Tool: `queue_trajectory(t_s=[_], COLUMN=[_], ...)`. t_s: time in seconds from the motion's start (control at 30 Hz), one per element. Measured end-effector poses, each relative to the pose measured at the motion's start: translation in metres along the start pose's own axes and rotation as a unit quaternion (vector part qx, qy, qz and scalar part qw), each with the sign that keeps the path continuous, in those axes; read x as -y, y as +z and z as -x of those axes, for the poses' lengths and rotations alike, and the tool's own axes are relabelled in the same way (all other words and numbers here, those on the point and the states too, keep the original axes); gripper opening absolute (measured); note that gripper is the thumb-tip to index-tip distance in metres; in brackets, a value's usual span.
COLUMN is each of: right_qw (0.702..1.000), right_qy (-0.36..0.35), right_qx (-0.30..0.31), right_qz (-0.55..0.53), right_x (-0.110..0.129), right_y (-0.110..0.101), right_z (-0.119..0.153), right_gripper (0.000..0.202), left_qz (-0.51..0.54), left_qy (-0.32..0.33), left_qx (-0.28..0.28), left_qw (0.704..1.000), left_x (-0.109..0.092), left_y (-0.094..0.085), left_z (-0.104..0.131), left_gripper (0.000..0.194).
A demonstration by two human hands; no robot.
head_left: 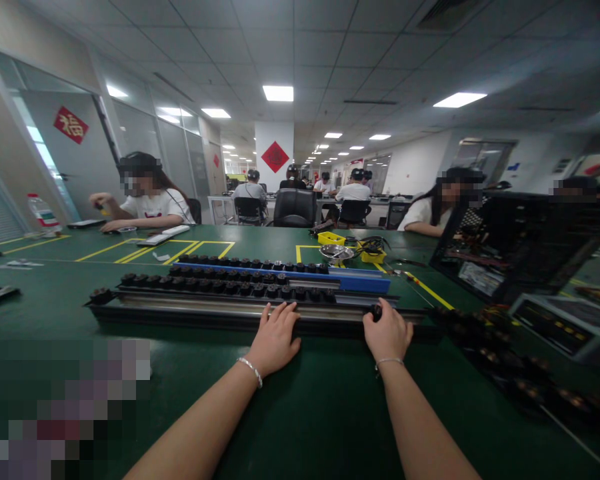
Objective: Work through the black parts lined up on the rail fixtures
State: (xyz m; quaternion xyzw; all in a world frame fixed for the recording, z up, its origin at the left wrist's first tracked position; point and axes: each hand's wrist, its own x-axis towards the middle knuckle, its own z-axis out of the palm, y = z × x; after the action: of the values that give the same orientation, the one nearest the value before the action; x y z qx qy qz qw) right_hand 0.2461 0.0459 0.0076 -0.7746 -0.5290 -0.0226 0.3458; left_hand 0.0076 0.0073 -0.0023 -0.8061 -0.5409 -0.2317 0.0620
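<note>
A long black channel (pixel 190 312) with a metallic strip lies across the green table, with a few black round parts (pixel 101 294) at its left end. My left hand (pixel 276 337) rests on its front edge, fingers spread, holding nothing. Near the channel's right end, my right hand (pixel 387 333) pinches a small black round part (pixel 376 311) over the strip. Behind stand rows of black knob-like parts (pixel 220 287) in more channels, and a blue channel (pixel 364 285) bears another row.
More black parts (pixel 530 373) lie at the right, beside a metal box (pixel 575 323) and an open computer case (pixel 500 247). A metal bowl (pixel 336 253) and yellow trays (pixel 331 239) stand behind the channels. People sit across the table at left and right.
</note>
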Motion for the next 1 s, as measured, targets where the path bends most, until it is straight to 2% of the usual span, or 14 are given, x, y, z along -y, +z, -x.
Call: queue_trajectory(t_s=[1.0], right_qw=[1.0], right_qy=[0.011], right_qx=[-0.008], right_qz=[0.005], right_x=[-0.0054], right_y=[-0.0012], right_z=[-0.0037], right_gripper=[0.05], left_qz=[-0.001], left_qy=[0.003], left_qx=[-0.004], left_qw=[1.0], left_x=[-0.0005], left_y=[-0.0007], left_z=[0.0004], left_gripper=[0.041])
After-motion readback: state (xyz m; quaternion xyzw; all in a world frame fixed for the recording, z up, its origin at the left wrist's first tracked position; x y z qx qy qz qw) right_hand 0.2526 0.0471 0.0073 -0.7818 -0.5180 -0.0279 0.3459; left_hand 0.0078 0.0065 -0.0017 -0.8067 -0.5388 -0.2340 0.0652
